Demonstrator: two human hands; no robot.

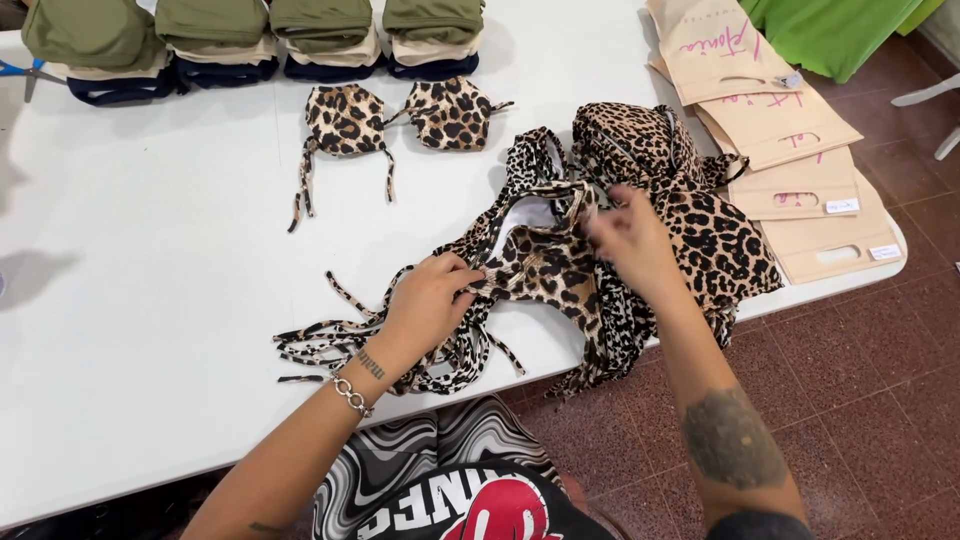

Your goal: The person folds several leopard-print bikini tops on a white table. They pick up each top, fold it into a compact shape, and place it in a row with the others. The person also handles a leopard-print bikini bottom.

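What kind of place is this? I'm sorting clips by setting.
Probably a small garment packing workspace: a white table holds leopard-print swimwear pieces, folded fabric stacks and tan paper bags.

Single head-worn view, looking steeply down, close over white table [150, 300] edge, floor at right

Right hand [628, 240]: motion-blurred, fingers [603, 232] not separable; grip on leopard-print garment [545, 262] unclear. Left hand [428, 300]: fingertips tucked under the fabric, hidden. Folded stacks [215, 40] cut by top edge. Scissors [25, 72] cut by left edge. Worktop [150, 280] runs off frame left.
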